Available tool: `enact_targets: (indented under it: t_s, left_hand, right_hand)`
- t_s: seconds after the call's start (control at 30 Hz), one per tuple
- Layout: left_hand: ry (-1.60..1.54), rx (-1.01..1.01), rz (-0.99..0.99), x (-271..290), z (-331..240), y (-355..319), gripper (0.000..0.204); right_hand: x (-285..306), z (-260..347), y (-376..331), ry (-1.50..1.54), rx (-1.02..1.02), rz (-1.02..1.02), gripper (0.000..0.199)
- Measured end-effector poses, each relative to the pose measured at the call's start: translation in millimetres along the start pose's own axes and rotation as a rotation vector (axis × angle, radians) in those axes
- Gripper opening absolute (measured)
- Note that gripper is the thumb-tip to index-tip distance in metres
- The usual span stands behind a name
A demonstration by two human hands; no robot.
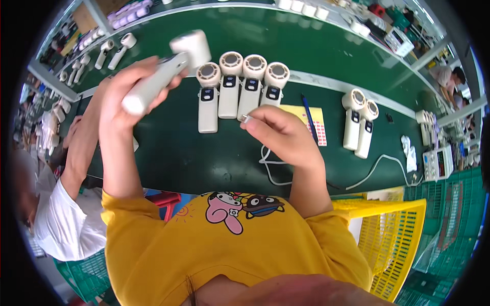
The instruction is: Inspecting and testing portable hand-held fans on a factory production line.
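Observation:
My left hand (133, 76) is wrapped round the handle of a cream handheld fan (155, 85), lifted above the table and tilted, its round head pointing up and away. Between the thumb and fingers of my right hand (286, 133) is a small white cable plug (246, 119) with a metal tip. A white cable (270, 176) loops on the table below that hand. Just beyond the plug, several matching fans (207, 109) lie side by side in a row, heads away from me, each with a dark panel. My right hand partly covers the rightmost one.
Right of my right hand lie a yellow sheet (317, 120), a blue pen (308, 112) and two more fans (351, 127). A white device with a display (438, 163) stands at the far right, above a yellow basket (393, 239). A co-worker's arm (81, 148) reaches in at left.

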State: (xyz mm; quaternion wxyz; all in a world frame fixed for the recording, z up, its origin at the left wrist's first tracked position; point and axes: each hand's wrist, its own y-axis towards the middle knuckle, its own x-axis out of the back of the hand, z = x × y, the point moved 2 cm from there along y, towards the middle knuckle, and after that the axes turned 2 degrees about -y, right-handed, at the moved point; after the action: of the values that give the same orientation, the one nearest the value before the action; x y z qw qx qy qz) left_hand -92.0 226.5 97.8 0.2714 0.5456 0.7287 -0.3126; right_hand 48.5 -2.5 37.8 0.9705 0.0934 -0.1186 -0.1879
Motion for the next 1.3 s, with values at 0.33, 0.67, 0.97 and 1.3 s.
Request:
enact_targets:
  t_s: [0.33,0.67,0.97,1.3]
  left_hand:
    - [0.756,-0.441,-0.448,34,-10,88,0.027]
    - [1.719,-0.616,-0.800,31,69,53,0.022]
    - [1.112,-0.281,-0.682,27,117,13,0.029]
    - [1.318,-0.302,-0.328,-32,137,-31,0.030]
  right_hand:
    - [-4,2,-1,-0.095,0.013,-0.091,0.010]
    - [-5,-2,10,0.190,-0.121,-0.309,0.017]
    - [-11,-12,15,0.265,-0.375,-0.271,0.029]
    - [-5,-2,10,0.252,0.163,-0.358,0.035]
